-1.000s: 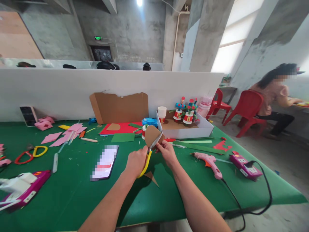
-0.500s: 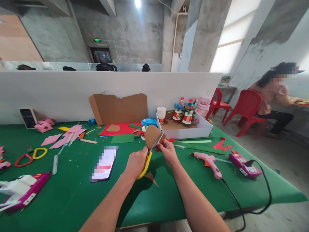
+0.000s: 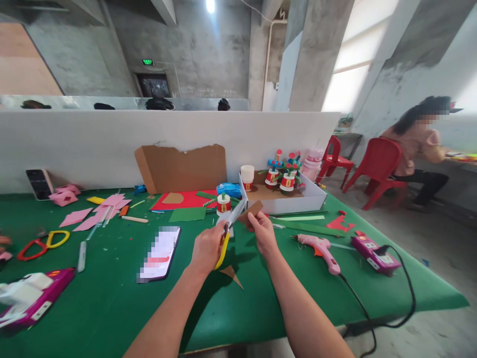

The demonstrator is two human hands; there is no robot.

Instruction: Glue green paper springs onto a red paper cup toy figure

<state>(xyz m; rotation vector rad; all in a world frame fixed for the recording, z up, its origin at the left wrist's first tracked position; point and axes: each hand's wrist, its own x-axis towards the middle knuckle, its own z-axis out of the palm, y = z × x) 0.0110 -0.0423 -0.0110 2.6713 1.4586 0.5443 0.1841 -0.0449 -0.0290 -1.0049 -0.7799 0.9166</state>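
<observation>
My left hand (image 3: 207, 247) is closed round the yellow handles of a pair of scissors (image 3: 222, 252), whose blades point up and away, apart from each other. Pinched in the fingers of my right hand (image 3: 265, 232) is a small piece of brown cardboard (image 3: 252, 212), tilted so that it looks narrow. The blades are close beside the cardboard; whether they touch it I cannot tell. Just beyond the blades stands a red and white paper cup (image 3: 223, 204) with striped green coils at its sides. A pointed cardboard scrap (image 3: 233, 276) lies on the green table below my hands.
To the right are a pink glue gun (image 3: 321, 251) and a purple power strip (image 3: 377, 254). A phone (image 3: 159, 254) lies left of my hands. Behind stands a white box (image 3: 294, 205) with decorated cups. Farther left lie red and yellow scissors (image 3: 44, 244) and pink paper (image 3: 108, 206). A person sits far right.
The cardboard has turned from showing its broad rounded face to a narrow tilted view. It has come away from between the scissor blades, and the coiled cup behind now shows more fully.
</observation>
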